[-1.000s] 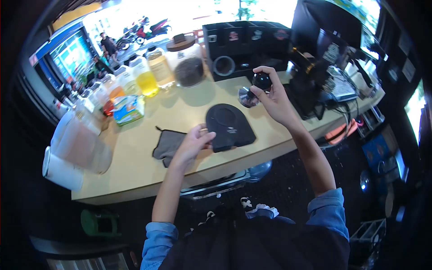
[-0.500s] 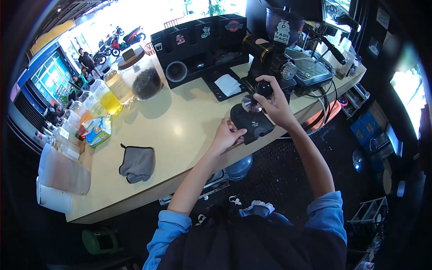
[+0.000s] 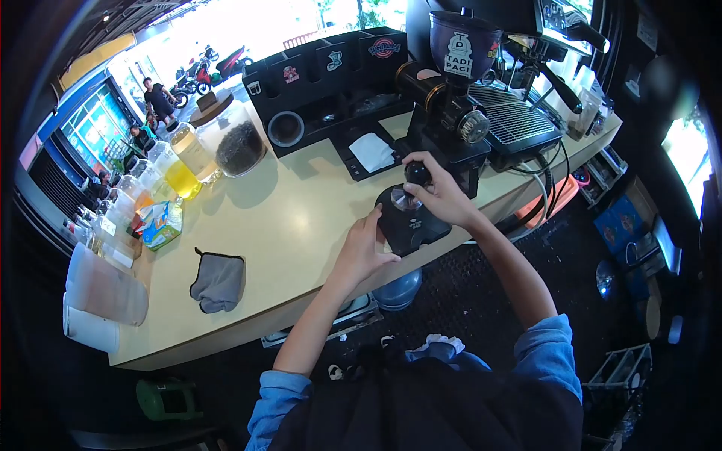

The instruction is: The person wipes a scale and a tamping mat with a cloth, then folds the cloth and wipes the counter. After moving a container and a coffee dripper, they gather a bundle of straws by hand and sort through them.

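My right hand [image 3: 445, 199] grips the round black handle of a coffee tamper [image 3: 407, 198] from above. The tamper's shiny metal base is at the far part of a black tamping mat [image 3: 412, 231], which lies by the counter's front edge. Beside the mat's left side, my left hand [image 3: 358, 252] has its fingers and thumb spread, with the fingertips touching or very close to the mat. Behind my right hand stands a coffee grinder [image 3: 460, 86] with a dark hopper. A folded white cloth [image 3: 371, 152] lies on a black tray beyond the mat.
A grey cloth [image 3: 218, 281] lies on the counter [image 3: 289, 218] to the left. Bottles with coloured liquids and a glass jar [image 3: 239, 143] line the far left. A black organizer [image 3: 320, 83] stands at the back, and an espresso machine [image 3: 513, 120] at the right.
My left hand has gone from pinching the mat's near corner to spread fingers along its left side. The mat has turned slightly, and my right hand has shifted left with the tamper.
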### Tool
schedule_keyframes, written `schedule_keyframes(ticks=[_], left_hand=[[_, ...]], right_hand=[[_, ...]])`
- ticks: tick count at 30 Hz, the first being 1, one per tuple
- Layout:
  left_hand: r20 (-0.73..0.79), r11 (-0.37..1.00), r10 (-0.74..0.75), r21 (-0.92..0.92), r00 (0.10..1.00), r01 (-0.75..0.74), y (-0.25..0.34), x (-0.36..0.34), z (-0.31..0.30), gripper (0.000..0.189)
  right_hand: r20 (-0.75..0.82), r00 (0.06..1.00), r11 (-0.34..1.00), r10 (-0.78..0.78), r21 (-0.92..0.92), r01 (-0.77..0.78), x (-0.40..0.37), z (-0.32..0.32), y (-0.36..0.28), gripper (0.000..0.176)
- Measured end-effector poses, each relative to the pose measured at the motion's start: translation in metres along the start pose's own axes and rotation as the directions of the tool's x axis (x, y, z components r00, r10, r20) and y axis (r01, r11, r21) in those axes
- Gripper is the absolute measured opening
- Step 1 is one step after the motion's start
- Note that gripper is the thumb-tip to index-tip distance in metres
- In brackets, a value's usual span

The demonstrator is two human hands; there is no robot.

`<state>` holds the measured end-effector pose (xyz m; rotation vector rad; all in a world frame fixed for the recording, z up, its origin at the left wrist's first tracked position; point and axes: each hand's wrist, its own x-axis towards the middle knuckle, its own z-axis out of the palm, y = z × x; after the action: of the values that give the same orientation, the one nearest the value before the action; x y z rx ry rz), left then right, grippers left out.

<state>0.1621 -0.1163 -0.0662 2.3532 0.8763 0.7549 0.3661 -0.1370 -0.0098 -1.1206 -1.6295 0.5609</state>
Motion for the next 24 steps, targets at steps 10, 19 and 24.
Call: schedule_keyframes(ticks=[10,19,24], left_hand=[[0.019,0.991,-0.121,-0.060,0.992,0.122,0.006,0.000,-0.002,0.104],[0.060,0.998,-0.056,0.045,0.997,0.054,0.007,0.000,-0.010,0.104],[-0.189,0.992,-0.056,-0.126,0.980,0.032,0.000,-0.030,-0.061,0.069]], right_hand=[[0.197,0.980,0.988,-0.037,-0.139,0.065,0.006,0.010,0.025,0.037],[0.188,0.975,0.933,-0.114,-0.317,0.170,0.008,0.010,0.020,0.044],[0.010,0.980,0.821,-0.201,-0.543,0.174,0.021,0.048,-0.044,0.046]])
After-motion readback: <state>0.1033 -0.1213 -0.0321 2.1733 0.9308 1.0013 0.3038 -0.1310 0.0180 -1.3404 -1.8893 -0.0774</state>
